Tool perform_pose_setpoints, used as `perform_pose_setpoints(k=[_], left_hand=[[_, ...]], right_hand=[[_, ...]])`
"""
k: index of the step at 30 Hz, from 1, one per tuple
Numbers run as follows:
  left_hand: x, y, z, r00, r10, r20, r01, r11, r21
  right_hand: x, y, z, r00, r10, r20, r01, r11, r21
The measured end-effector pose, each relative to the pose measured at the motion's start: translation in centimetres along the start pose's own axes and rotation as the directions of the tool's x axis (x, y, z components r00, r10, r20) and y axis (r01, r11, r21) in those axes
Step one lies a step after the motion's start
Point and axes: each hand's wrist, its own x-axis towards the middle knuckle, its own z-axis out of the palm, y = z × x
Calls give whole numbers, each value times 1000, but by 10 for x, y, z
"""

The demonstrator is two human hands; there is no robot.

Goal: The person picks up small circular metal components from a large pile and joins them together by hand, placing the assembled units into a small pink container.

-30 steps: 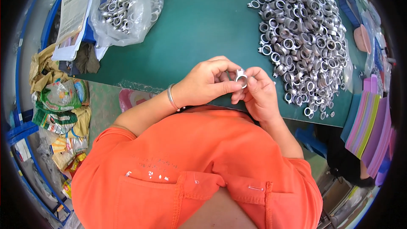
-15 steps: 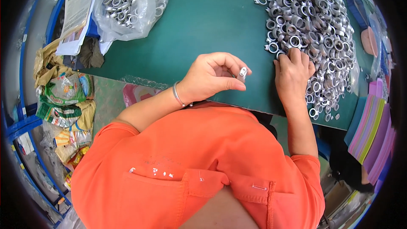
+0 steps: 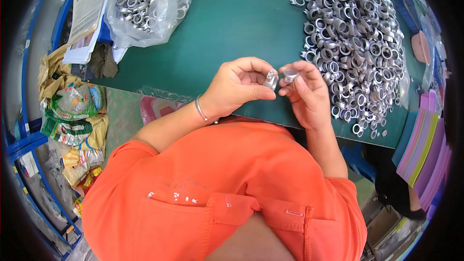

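Note:
Over the front of the green table, my left hand (image 3: 241, 83) pinches a small silver metal ring part (image 3: 271, 80) between thumb and fingers. Close beside it, my right hand (image 3: 309, 92) grips another silver metal ring (image 3: 290, 75), its round opening tilted upward. A small gap lies between the two parts. To the right of my right hand spreads a large heap of similar metal rings (image 3: 357, 43), many with little lugs on the side.
A clear plastic bag (image 3: 169, 24) of metal rings stands at the back left, beside printed papers (image 3: 89, 14). The green table (image 3: 241, 14) has its front edge near my body. Coloured foam sheets (image 3: 423, 150) stand at right; crumpled sacks (image 3: 75, 101) lie at left.
My right hand has come away from the heap, moving left with a metal ring in its fingers. My left hand has shifted slightly and turned its ring part.

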Motion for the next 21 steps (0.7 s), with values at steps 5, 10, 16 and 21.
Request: perform_pose_setpoints(k=[5, 10, 16, 21], left_hand=[[-1, 0, -1, 999, 47, 14, -48, 994, 96], [-1, -2, -2, 999, 27, 18, -28, 998, 61], [-1, 5, 0, 995, -101, -20, 100, 994, -43], [25, 4, -11, 998, -36, 52, 9, 893, 451]], right_hand=[[0, 5, -5, 986, 128, 106, -158, 923, 351], [-3, 2, -4, 970, 234, 66, -239, 871, 430], [-10, -2, -14, 973, 209, 94, -229, 889, 397], [-21, -21, -12, 996, 12, -92, -15, 999, -34]])
